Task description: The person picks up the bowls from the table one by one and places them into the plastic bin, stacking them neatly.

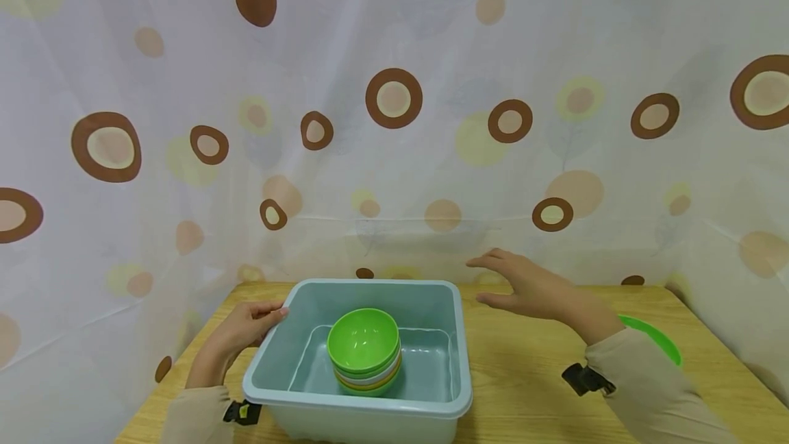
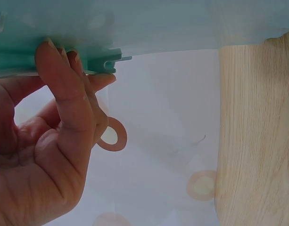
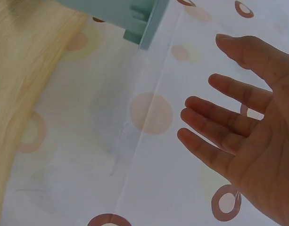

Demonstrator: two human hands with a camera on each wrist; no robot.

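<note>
A pale blue-green plastic basin [image 1: 370, 411] stands on the wooden table, with a stack of bowls [image 1: 364, 341] inside it, left of its middle. The top bowl is bright green; white, yellow and green rims show beneath. My left hand [image 1: 243, 331] grips the basin's left rim, thumb on top; in the left wrist view the fingers [image 2: 64, 89] curl up under the rim from outside. To the right of the basin my right hand [image 1: 524, 286] hovers apart from it, holding nothing. Its fingers are spread and nearly straight in the right wrist view [image 3: 219, 122].
A bright green curved object [image 1: 653, 338] lies on the table at the right, partly hidden behind the right forearm. The wooden table [image 1: 511, 375] runs back to a white curtain [image 1: 431, 177] with brown and beige circles, which also hangs along both sides.
</note>
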